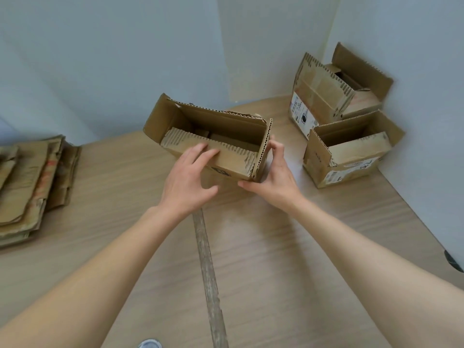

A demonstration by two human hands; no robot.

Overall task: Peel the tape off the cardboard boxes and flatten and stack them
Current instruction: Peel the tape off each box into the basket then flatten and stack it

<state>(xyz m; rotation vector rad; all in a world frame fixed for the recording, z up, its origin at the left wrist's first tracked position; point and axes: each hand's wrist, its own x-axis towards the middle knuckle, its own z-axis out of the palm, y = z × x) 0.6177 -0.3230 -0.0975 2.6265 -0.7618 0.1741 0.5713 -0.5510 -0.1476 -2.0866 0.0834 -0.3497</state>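
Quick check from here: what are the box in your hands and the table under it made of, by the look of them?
The box in hand: corrugated cardboard, matte brown; the fluted wave shows along its cut flap edges, and the surface is scuffed. The table: pale wood-grain top with a slight sheen, probably laminate or veneer rather than solid wood, though the frame cannot settle that.

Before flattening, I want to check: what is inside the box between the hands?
Inside the box only folded-in cardboard flaps show, brown and wavy-edged. The near wall and the left hand hide part of the floor.
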